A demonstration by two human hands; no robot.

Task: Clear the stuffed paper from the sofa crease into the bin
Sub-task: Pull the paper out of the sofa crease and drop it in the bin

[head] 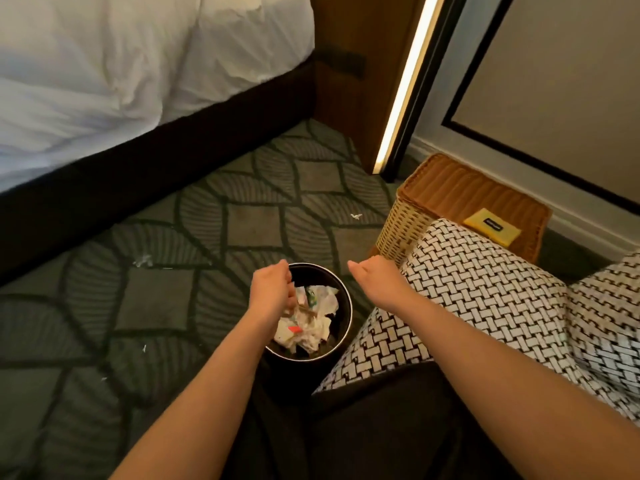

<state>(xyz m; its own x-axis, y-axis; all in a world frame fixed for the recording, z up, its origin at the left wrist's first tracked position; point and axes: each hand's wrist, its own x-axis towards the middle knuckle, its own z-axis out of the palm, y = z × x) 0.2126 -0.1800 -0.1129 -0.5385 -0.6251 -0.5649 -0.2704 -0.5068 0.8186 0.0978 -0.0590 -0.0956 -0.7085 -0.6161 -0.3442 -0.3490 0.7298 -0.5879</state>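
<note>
Bin (341,336) sits on the carpet (156,299), tight against the sofa (478,292) front. It already holds a heap of crumpled paper (313,329), so we judge the job well along, probably mid-drop.

Sofa crease is out of frame, so we can't confirm it's cleared. Small white scraps lie on the carpet, one (142,260) near the bed (104,81) and one (356,215) near the wicker basket (450,192). These may want a sweep after.

Left hand (273,289) reaches over the bin's far-left rim, wrist bent, fingers curled down just above the heap. We can't tell whether they pinch a piece or are empty.

Right hand (377,278) is extended beside the bin, over the sofa corner, fingers curled under, thumb pointing toward the bin. Nothing shows in it, but the palm faces away, so we can't tell either.
</note>
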